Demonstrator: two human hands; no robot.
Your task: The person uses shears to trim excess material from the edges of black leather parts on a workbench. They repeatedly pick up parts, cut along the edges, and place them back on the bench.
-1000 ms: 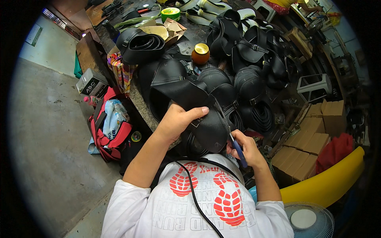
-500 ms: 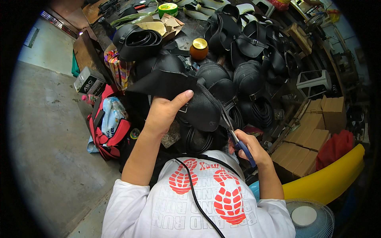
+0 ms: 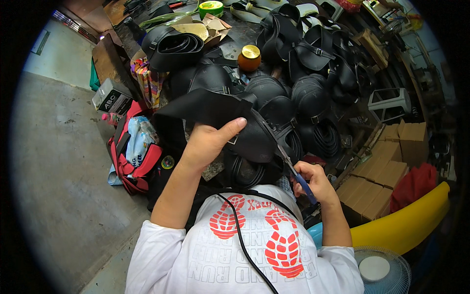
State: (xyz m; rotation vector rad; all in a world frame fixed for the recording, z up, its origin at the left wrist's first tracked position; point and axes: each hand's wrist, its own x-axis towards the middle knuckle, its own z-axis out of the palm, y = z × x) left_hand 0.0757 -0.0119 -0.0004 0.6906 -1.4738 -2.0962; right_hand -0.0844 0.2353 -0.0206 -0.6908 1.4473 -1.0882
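My left hand [image 3: 210, 142] is closed on a black leather belt-like piece [image 3: 200, 108], thumb pressed on top and the other fingers hidden underneath. A wide band of the piece stretches left from the hand. Its rounded end, with a small metal buckle, lies to the right of the thumb. My right hand [image 3: 316, 181] grips scissors [image 3: 304, 185] by their dark blue handles. The blades run up and left along the right edge of the rounded end; whether they bite into the leather I cannot tell.
More black leather pieces [image 3: 311, 95] with buckles and coiled straps pile up on the bench ahead. A gold-lidded jar [image 3: 249, 59] stands among them. To the left sits a red bag [image 3: 147, 161]; to the right, cardboard boxes [image 3: 374, 183], a yellow curved object [image 3: 406, 220] and a fan [image 3: 374, 268].
My left hand and the leather have shifted slightly right. My right hand has moved a little right and down with the scissors, whose blades now look closer together.
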